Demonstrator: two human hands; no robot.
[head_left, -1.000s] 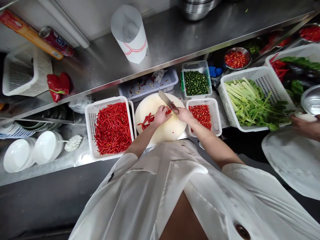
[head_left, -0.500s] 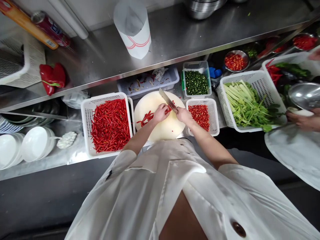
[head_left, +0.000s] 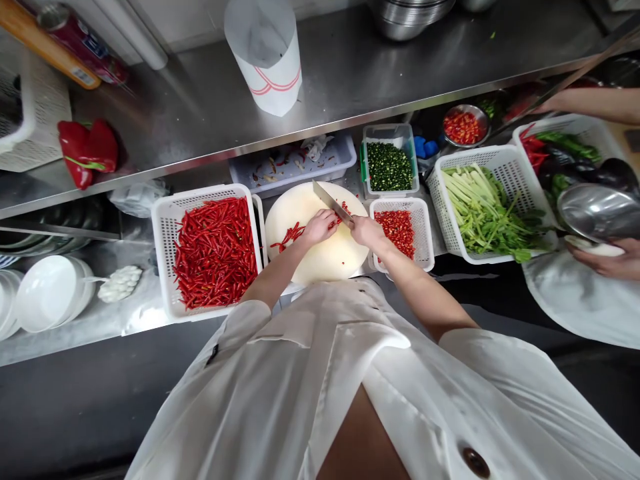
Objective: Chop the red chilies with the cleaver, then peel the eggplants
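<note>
My right hand (head_left: 367, 232) grips the handle of a kitchen knife (head_left: 330, 200), its blade slanting up and to the left over a round cutting board (head_left: 320, 260). Close beside the blade, my left hand (head_left: 320, 227) is closed with curled fingers on red chilies, partly hidden beneath it. Whole red chilies (head_left: 289, 235) lie on the board left of that hand, and chopped bits (head_left: 345, 208) lie along the blade's far side. A white basket of whole red chilies (head_left: 159, 260) stands left of the board. Right of it sits a smaller white basket of chopped red chilies (head_left: 424, 230).
Behind the board are a shallow tray with scraps (head_left: 295, 175) and a tub of chopped green chilies (head_left: 389, 167). A celery basket (head_left: 447, 220) stands to the right. Nearby, a co-worker's hand (head_left: 607, 257) is by a metal bowl (head_left: 600, 210). A steel shelf (head_left: 200, 113) overhangs the back.
The view has shifted slightly. My hands and the knife keep nearly the same place on the board. At the far right, a co-worker's forearm now reaches in over the back basket.
</note>
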